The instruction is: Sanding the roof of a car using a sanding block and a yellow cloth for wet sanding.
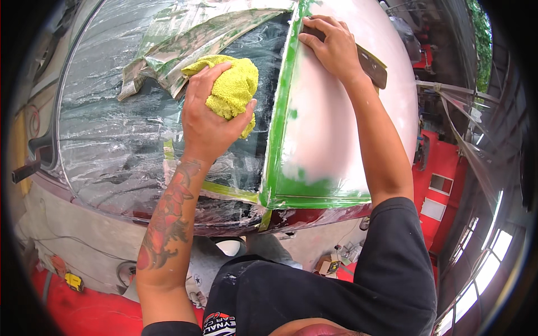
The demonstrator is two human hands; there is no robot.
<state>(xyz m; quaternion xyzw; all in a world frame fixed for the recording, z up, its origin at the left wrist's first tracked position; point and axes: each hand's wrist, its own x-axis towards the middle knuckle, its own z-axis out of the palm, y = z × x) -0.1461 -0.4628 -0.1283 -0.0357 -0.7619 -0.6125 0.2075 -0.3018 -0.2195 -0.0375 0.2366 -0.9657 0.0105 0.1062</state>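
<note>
My left hand [204, 120] is wrapped round a bunched yellow towel [236, 84], over the wet, streaked dark surface of the car [123, 145]. My right hand [336, 50] grips a long, dark sanding block [371, 65], which lies slantwise on a pale pink and white roof panel [325, 134]. Green shows through the panel's coating near its front corner. Green masking tape [282, 112] runs along the panel's left edge, between my two hands. The block's underside is hidden.
Crumpled masking paper [162, 56] lies loose beyond the towel. A side mirror [42, 151] juts out at the left. Below the car's dark red edge, a cable [84, 249] crosses the floor. Red panels [443, 190] stand at the right, and a small box [325, 264] sits low down.
</note>
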